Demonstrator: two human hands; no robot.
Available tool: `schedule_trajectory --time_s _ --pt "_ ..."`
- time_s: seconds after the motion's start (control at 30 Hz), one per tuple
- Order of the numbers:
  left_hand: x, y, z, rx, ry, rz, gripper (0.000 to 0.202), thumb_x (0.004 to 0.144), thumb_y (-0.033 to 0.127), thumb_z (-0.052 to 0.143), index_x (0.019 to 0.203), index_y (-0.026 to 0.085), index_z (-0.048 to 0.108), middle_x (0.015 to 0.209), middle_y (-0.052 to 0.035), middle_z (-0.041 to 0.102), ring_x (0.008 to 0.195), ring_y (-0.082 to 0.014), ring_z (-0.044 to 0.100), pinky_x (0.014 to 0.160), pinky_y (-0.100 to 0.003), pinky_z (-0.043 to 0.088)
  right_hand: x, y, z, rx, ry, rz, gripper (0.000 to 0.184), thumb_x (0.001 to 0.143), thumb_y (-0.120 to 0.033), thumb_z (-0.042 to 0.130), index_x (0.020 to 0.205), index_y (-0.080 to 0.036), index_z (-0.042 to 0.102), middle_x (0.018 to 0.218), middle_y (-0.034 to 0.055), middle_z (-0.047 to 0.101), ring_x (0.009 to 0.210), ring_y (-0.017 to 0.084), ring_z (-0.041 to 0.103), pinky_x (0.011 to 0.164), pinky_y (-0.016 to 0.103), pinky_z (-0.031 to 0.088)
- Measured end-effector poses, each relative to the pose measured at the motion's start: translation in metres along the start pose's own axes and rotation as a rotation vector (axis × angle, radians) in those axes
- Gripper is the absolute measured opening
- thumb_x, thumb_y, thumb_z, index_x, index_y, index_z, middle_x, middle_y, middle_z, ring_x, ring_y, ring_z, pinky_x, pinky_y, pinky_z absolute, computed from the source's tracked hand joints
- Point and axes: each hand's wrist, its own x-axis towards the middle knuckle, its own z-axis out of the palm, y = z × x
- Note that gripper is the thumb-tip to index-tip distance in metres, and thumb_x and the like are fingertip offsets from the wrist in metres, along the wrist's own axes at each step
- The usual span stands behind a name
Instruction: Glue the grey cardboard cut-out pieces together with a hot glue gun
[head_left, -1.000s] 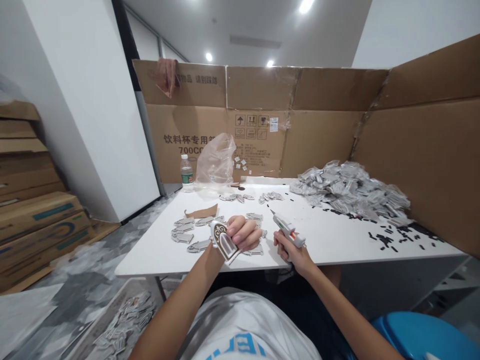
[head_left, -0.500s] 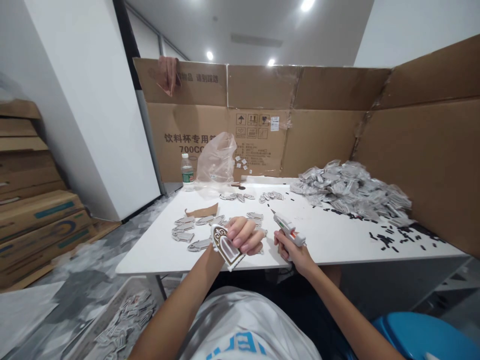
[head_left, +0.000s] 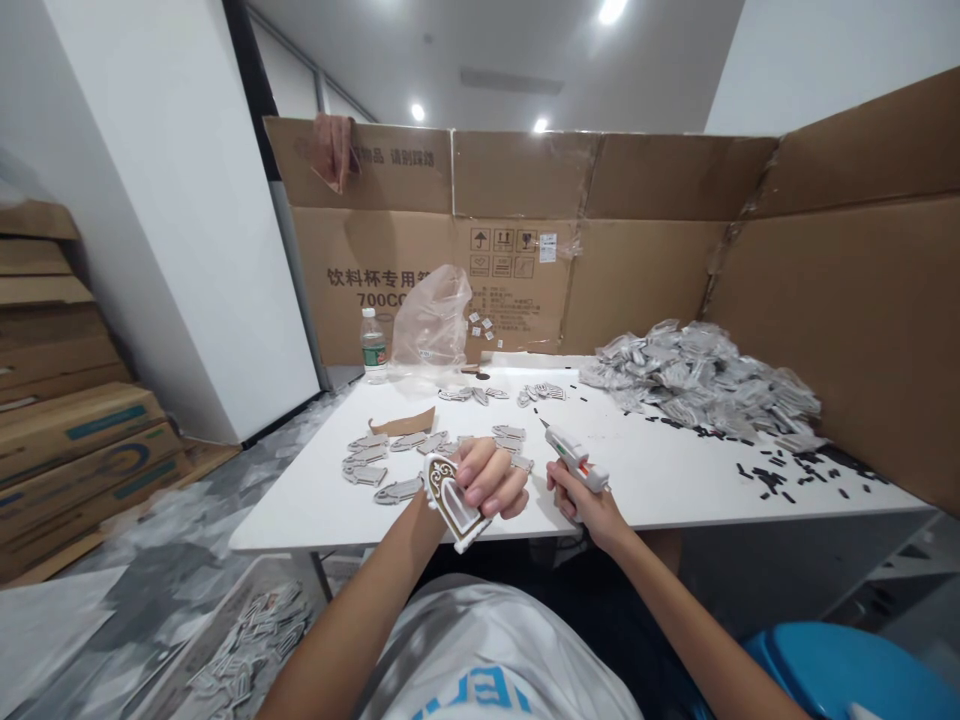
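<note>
head view: crate (head_left: 196, 632) holding silver cutout pieces (head_left: 247, 640)

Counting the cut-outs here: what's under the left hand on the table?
Grey cut-out shapes lie around the left hand, which holds a gold-trimmed arched piece above the white table. The tabletop directly beneath the hand is covered, so any shapes there cannot be seen.

head-worn camera | faces forward and down | close above left hand (head_left: 491, 478), right hand (head_left: 589, 508)
</note>
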Motion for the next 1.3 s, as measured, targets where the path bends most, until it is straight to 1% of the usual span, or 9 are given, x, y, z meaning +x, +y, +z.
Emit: schedule_trajectory --time_s 0.17,0.33,0.43,0.57,0.7,0.77,0.83,1.0,1.3 --pt "-0.001 0.018 -0.001 -0.027 -0.142 0.019 0.072 0.062 0.085 0.084 0.064 0.026 0.043 0.049 0.0009 0.035 0.059 -0.0224 0.055 0.064 -0.039 0.050 -0.001 -0.004 0.002 -0.012 0.001 -0.009 0.053 0.094 -0.068 0.074 0.073 -0.021 0.063 0.048 -0.0058 0.045 0.043 0.010 0.039 0.045 0.026 0.029" --pt "0.001 0.062 0.005 -0.061 -0.186 0.055 0.066 0.063 0.068 0.095 0.069 0.023 0.048 0.056 0.0034 0.038 0.055 -0.0152 0.045 0.060 -0.033 0.043 -0.002 -0.007 0.003 -0.027 -0.012 -0.009 0.053 0.093 -0.069 0.075 0.074 -0.021 0.063 0.048 -0.0073 0.042 0.043 0.010 0.037 0.045 0.026 0.029" --pt "0.003 0.092 0.010 0.059 -0.132 0.036 0.046 0.074 0.051 0.096 0.084 0.021 0.063 0.073 0.0001 0.055 0.064 -0.0137 0.053 0.066 -0.031 0.046 -0.001 -0.007 0.003 -0.018 0.002 0.002 0.053 0.092 -0.070 0.076 0.074 -0.021 0.063 0.050 -0.0077 0.041 0.043 0.010 0.037 0.045 0.026 0.026" --pt "0.006 0.113 0.006 0.406 0.058 0.021 0.033 0.089 0.042 0.087 0.108 0.019 0.073 0.096 -0.0054 0.069 0.084 -0.0172 0.065 0.079 -0.031 0.053 0.000 -0.005 0.002 -0.010 0.004 0.008 0.052 0.093 -0.068 0.075 0.074 -0.021 0.062 0.048 -0.0078 0.041 0.042 0.010 0.037 0.045 0.026 0.025" --pt "0.009 0.109 -0.011 0.942 0.268 0.060 0.027 0.096 0.044 0.075 0.111 0.021 0.072 0.105 -0.0075 0.075 0.095 -0.0238 0.071 0.083 -0.036 0.057 -0.001 -0.005 0.002 -0.013 0.011 0.005 0.051 0.093 -0.067 0.074 0.074 -0.021 0.064 0.047 -0.0075 0.041 0.042 0.010 0.037 0.044 0.026 0.026" --pt "0.010 0.102 -0.021 1.300 0.383 0.106 0.019 0.099 0.036 0.068 0.111 0.023 0.072 0.103 -0.0067 0.077 0.096 -0.0255 0.072 0.085 -0.038 0.056 -0.001 -0.007 0.003 -0.009 0.015 0.001 0.052 0.092 -0.068 0.074 0.073 -0.021 0.064 0.049 -0.0070 0.042 0.042 0.010 0.038 0.044 0.026 0.026" --pt "0.011 0.096 -0.028 1.539 0.436 0.114 0.015 0.099 0.029 0.062 0.110 0.024 0.071 0.101 -0.0055 0.079 0.096 -0.0257 0.073 0.086 -0.038 0.054 -0.001 -0.008 0.004 -0.008 0.022 0.001 0.054 0.091 -0.069 0.075 0.073 -0.020 0.064 0.050 -0.0065 0.044 0.042 0.010 0.038 0.043 0.026 0.026" --pt "0.012 0.091 -0.034 1.585 0.386 0.005 0.018 0.100 0.027 0.061 0.113 0.023 0.071 0.101 -0.0050 0.080 0.094 -0.0242 0.074 0.085 -0.036 0.053 -0.001 -0.006 0.005 -0.016 0.039 0.005 0.054 0.090 -0.071 0.076 0.073 -0.021 0.063 0.049 -0.0077 0.041 0.040 0.009 0.035 0.042 0.026 0.024" --pt "0.010 0.092 -0.047 1.613 0.440 -0.102 0.023 0.100 0.021 0.058 0.121 0.023 0.068 0.109 -0.0071 0.080 0.100 -0.0248 0.074 0.086 -0.035 0.052 -0.001 -0.004 0.006 -0.034 0.067 0.017 0.053 0.089 -0.071 0.076 0.076 -0.021 0.064 0.048 -0.0074 0.041 0.041 0.010 0.035 0.042 0.026 0.024"
